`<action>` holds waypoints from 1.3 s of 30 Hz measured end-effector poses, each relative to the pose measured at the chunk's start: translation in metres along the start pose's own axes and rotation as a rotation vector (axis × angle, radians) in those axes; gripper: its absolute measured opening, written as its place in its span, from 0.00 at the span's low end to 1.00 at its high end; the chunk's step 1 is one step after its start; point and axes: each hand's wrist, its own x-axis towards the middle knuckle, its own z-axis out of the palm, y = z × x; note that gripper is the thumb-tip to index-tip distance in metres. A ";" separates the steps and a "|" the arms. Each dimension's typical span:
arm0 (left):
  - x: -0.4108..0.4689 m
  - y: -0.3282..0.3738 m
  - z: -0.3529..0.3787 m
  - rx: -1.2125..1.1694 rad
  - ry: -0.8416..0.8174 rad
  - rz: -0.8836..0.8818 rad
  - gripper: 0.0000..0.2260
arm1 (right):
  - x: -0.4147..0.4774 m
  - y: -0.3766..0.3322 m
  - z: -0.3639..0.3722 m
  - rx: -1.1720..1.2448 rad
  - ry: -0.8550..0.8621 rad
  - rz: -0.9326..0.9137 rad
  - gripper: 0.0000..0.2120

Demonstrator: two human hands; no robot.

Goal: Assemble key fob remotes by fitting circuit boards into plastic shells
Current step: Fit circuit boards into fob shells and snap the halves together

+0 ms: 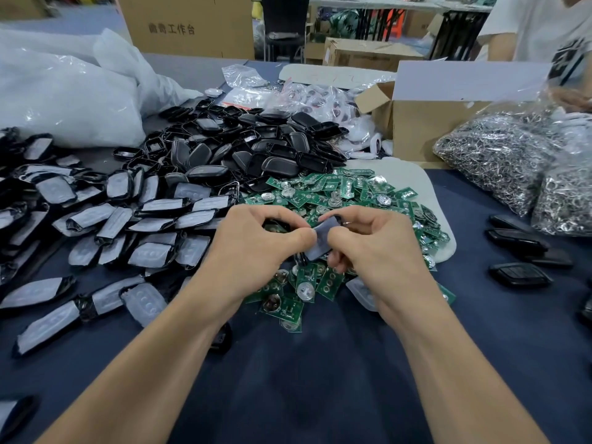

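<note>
- Left hand (256,248) curls round a black shell (276,226), thumb touching the grey pad (322,240).
- Right hand (374,248) pinches the grey pad between thumb and forefinger.
- Both held over near edge of circuit board pile (336,190).
- Shell heap (256,145) behind it; padded shells (128,219) to the left.
- Bags of metal rings (499,155) far right on blue table (320,379).

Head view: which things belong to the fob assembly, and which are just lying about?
In use: left hand, right hand, both pinching the grey-padded shell; circuit boards; black shells.
Lying about: bags of metal rings; cardboard box; white plastic bags.
</note>
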 end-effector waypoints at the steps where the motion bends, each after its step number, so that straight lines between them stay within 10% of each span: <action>1: 0.000 -0.001 -0.001 0.015 0.000 -0.003 0.06 | 0.000 0.001 0.000 -0.014 -0.001 -0.002 0.13; 39: 0.000 -0.004 0.013 -0.141 0.083 -0.004 0.09 | -0.003 0.005 0.007 0.016 0.003 -0.013 0.08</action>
